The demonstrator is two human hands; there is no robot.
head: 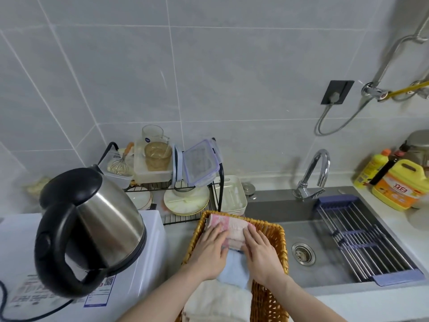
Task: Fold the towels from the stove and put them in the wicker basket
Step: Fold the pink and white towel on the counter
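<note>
So the pink towel (228, 231) is folded into a chunky little block and sitting at the far end of the wicker basket (277, 246), with both my hands on it. My left hand (209, 251) is lying flat over its left half, fingers pretty much straight and pressing down. My right hand (261, 251) is doing the same on its right half, fingers together and only lightly bent, so neither hand is really gripping, more patting it into place. It looks like soft terry, light and squishy, zero stiffness, so my guess is it'll spring open the second I let go unless it's wedged against the basket wall. If I had to lift it again I'd pinch it from both short ends with thumbs underneath, right through all the layers, because grabbing just the top layer would probably unroll the whole fold. Just under my wrists, on the near side, there's a blue towel (234, 271) already in the basket, and closer to me still a white towel (216, 303), both folded, so the pink one gets braced from that side. The basket itself seems rigid enough to push against. Off past my left hand there's a steel kettle (97, 226) on a white box, and past my right hand is the sink (348, 249), neither in the way.
</note>
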